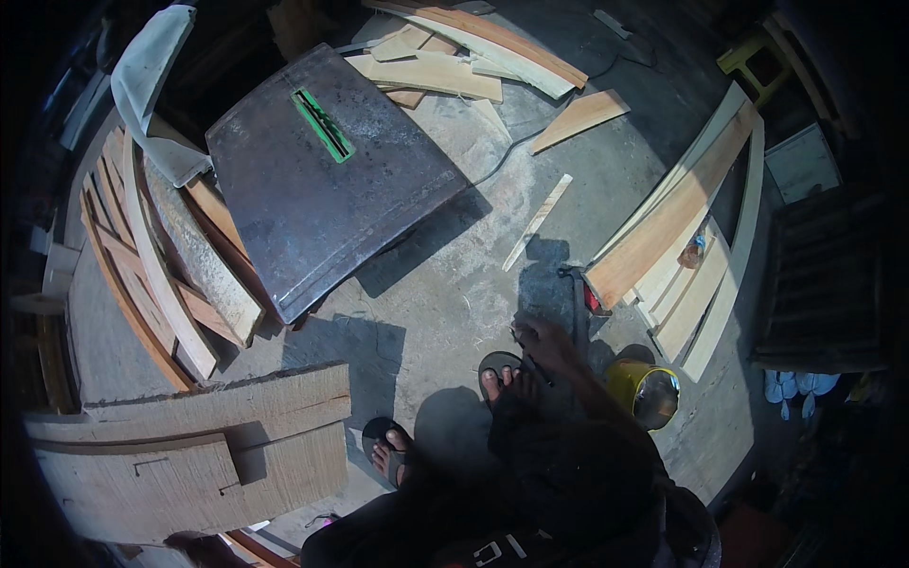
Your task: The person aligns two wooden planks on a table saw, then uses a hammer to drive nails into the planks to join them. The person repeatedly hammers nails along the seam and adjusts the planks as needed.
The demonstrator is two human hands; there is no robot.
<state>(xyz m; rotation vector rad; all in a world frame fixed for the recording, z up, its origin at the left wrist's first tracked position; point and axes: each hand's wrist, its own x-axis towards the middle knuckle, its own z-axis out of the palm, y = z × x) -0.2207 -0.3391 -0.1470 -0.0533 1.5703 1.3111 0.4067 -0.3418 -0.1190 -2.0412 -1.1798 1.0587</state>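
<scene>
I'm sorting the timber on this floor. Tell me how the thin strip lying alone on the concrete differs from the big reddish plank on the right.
The thin strip is narrow, short and pale; the reddish plank is wide, long and orange-brown. The strip lies alone on bare concrete, while the plank rests on top of a stack of paler boards. The strip sits fully in sunlight; the plank's near end meets the shadow by the right hand. Both are wood and run along a similar diagonal.

You are looking down at a workshop floor showing no labels, signs or screens. The only container is a yellow bucket (644,386) with a shiny rim, standing just right of your feet; its contents possibly liquid, too glary to tell.
</scene>
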